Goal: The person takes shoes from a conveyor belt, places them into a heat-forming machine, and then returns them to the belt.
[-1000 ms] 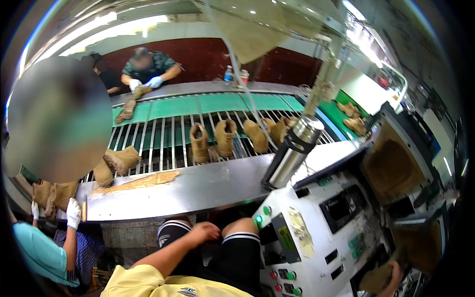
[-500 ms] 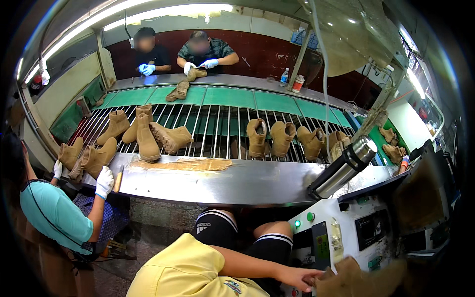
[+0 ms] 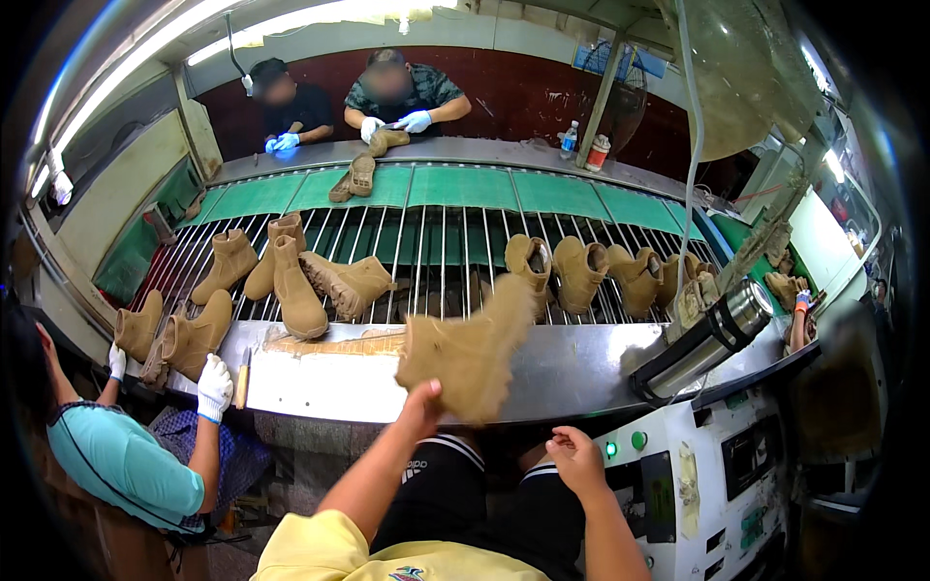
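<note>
My left hand [image 3: 420, 411] grips a tan ankle boot [image 3: 463, 353] by its upper. The boot is tilted and blurred by motion, raised over the near metal ledge [image 3: 325, 392], with its toe toward the upper right. Bent at the elbow, my right arm ends above my lap, where the right hand [image 3: 578, 459] is loosely open and holds nothing. Its nearest neighbour is the white control panel [image 3: 668, 484] with green buttons. Several more tan boots stand on the bars beyond the ledge, among them an upright one [image 3: 581, 276] to the right.
A steel thermos [image 3: 702, 339] leans at the ledge's right end. Left of me, a person in teal [image 3: 131, 465] with white gloves is beside boots and a wooden-handled tool [image 3: 243, 378]. Across the roller conveyor [image 3: 446, 242], two gloved people work. A hose [image 3: 696, 126] hangs at right.
My left hand has carried the boot from the machine at the lower right up and left over the ledge. My right hand has come into view above my lap.
</note>
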Motion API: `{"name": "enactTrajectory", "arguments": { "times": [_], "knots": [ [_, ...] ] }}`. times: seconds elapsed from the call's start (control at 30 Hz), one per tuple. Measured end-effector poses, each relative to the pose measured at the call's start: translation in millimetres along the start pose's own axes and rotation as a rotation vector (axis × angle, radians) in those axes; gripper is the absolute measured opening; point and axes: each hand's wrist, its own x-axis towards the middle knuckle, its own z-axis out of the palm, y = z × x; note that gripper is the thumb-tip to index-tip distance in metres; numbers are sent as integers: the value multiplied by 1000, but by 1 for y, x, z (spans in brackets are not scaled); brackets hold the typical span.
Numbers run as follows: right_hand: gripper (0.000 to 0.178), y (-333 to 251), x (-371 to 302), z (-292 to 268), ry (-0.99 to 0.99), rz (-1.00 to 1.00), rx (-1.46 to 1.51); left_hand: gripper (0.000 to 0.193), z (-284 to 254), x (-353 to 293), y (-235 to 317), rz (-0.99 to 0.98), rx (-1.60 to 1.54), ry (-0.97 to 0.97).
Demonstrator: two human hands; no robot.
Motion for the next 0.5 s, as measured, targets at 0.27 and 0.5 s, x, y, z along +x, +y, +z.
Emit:
{"name": "enactTrajectory", "arguments": {
  "times": [0.27,0.5],
  "knots": [
    [20,105,-5,59,143,-209,-474,44,-27,239,98,317,705,197],
    [7,100,27,72,80,-234,-426,69,-59,283,51,580,977,391]
  ]
}}
